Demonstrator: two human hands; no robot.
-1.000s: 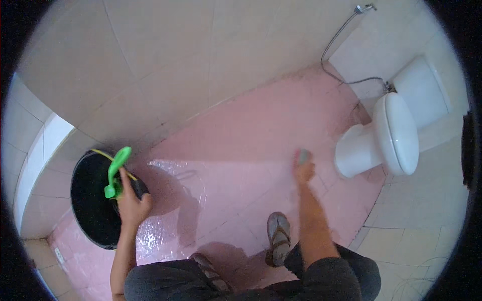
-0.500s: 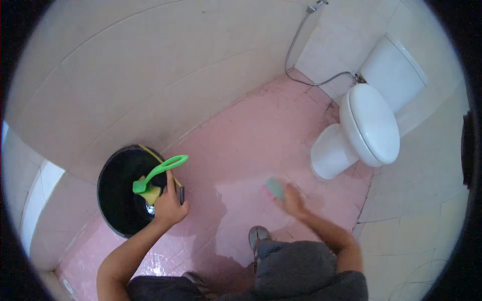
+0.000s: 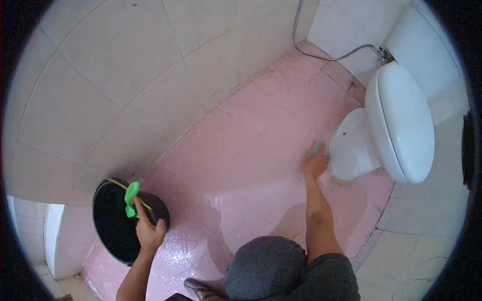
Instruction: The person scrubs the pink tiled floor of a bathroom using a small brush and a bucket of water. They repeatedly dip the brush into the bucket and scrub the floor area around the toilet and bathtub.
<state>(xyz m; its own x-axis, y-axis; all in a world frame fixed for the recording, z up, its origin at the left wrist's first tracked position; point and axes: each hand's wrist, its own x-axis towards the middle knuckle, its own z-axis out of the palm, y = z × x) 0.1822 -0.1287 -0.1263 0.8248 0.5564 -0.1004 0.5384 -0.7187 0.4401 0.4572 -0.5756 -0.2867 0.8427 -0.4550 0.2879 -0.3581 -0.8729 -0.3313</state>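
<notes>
At lower left is a black bucket (image 3: 108, 228) with a thin yellow handle (image 3: 116, 183). My left hand (image 3: 149, 232) is closed at its rim. Its fingers are round a bright green brush (image 3: 131, 199) with a looped handle, held over the bucket's mouth; whether they also grip the bucket handle is hidden. My right arm reaches forward to the pink floor beside the base of the white toilet (image 3: 351, 145). There my right hand (image 3: 316, 164) is closed on a small pale green and pink scrubber (image 3: 317, 147), mostly covered by the fingers.
The pink tiled floor (image 3: 241, 150) looks wet and shiny near the bucket. Beige tiled wall (image 3: 135, 70) runs along the left. A grey hose (image 3: 331, 58) hangs at the far corner and joins a valve beside the toilet tank. My sandalled foot (image 3: 198, 289) stands at the bottom.
My right hand has moved forward and right with the scrubber, down to the floor by the toilet base. The view has shifted; bucket and left hand appear lower, with the brush turned more upright.
</notes>
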